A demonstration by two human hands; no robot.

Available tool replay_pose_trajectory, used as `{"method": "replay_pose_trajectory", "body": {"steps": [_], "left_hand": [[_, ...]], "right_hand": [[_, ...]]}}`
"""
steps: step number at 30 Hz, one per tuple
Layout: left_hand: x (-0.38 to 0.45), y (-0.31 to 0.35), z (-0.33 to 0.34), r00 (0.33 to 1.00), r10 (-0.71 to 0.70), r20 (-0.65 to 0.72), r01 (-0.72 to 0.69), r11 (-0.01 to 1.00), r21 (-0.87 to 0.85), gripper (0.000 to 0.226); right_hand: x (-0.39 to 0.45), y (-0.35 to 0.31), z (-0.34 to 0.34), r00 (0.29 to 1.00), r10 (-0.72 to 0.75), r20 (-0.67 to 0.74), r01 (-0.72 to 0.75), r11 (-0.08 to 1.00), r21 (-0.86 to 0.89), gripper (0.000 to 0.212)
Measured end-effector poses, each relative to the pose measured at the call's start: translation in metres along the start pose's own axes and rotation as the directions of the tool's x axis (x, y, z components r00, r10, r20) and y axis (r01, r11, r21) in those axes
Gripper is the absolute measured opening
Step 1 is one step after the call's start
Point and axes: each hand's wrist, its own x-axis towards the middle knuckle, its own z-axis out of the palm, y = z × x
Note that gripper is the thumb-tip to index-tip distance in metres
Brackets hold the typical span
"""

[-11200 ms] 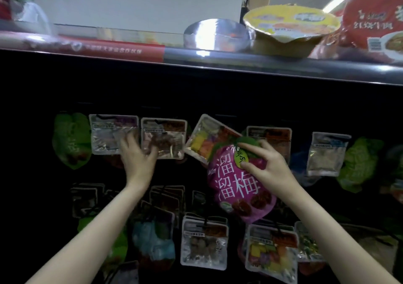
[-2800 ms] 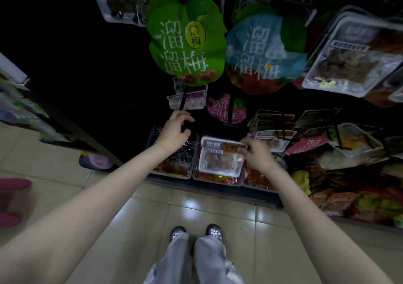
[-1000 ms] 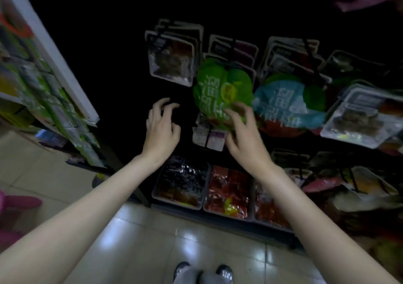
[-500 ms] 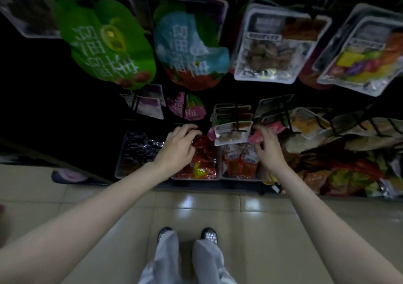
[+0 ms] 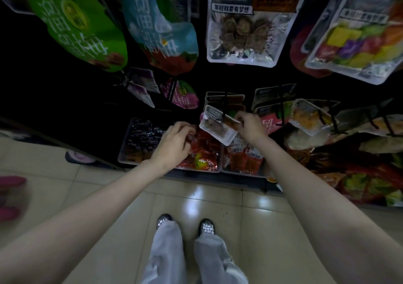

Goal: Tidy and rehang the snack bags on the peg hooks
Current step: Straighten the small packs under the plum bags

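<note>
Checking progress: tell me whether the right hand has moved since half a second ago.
Yes. The right hand shifted left, now pinching the small clear snack bag on its black peg hook.

Single head view, steeply downward, close over low peg hooks (image 5: 222, 113) and floor (image 5: 87, 196), dim, probably wide-angle.

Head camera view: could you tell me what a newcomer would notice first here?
First, the two hands low at the rack: the right hand pinches a small clear snack pack at a peg hook, while the left hand reaches among red packets in a floor-level bin. Next, the big green bag and blue bag hanging at upper left.
</note>
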Motion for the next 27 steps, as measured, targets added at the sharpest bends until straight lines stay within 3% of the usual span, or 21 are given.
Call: {"method": "replay_pose_trajectory", "body": {"steps": [4, 8, 10, 13, 16, 19, 22, 25, 27], "left_hand": [[0.002, 0.007, 0.002, 1.000, -0.009, -0.001, 0.009, 0.993, -0.121, 0.041], [0.006, 0.014, -0.006, 0.985, 0.016, 0.169, 0.050, 0.925, -0.378, 0.057], [0.003, 0.018, -0.021, 0.985, 0.047, 0.167, 0.041, 0.872, -0.487, 0.057], [-0.006, 0.020, -0.060, 0.999, 0.030, -0.039, -0.046, 0.836, -0.548, 0.043], [-0.018, 0.010, -0.113, 0.973, 0.003, -0.232, -0.130, 0.834, -0.536, 0.036], [-0.028, -0.009, -0.171, 0.906, 0.024, -0.423, -0.215, 0.887, -0.409, 0.037], [-0.036, -0.033, -0.229, 0.788, 0.027, -0.614, -0.235, 0.936, -0.261, 0.041], [-0.043, -0.055, -0.281, 0.669, -0.036, -0.742, -0.226, 0.941, -0.250, 0.040], [-0.045, -0.066, -0.308, 0.589, -0.064, -0.806, -0.225, 0.945, -0.239, 0.039]], "right_hand": [[-0.024, -0.003, -0.015, 0.983, 0.012, 0.185, -0.027, 0.997, 0.078, 0.023], [-0.063, -0.019, -0.046, 0.959, -0.031, 0.281, -0.103, 0.887, 0.451, 0.015], [-0.078, -0.036, -0.060, 0.967, -0.090, 0.237, -0.073, 0.798, 0.598, 0.013], [-0.088, -0.078, -0.075, 0.983, -0.178, 0.051, 0.096, 0.726, 0.681, 0.025], [-0.090, -0.136, -0.086, 0.943, -0.311, -0.121, 0.314, 0.704, 0.637, 0.034], [-0.082, -0.203, -0.094, 0.837, -0.485, -0.253, 0.546, 0.714, 0.438, 0.025], [-0.066, -0.272, -0.099, 0.727, -0.620, -0.295, 0.686, 0.669, 0.285, 0.024], [-0.052, -0.338, -0.098, 0.664, -0.701, -0.261, 0.746, 0.647, 0.160, 0.037], [-0.043, -0.376, -0.095, 0.605, -0.729, -0.321, 0.783, 0.617, 0.074, 0.043]]}}
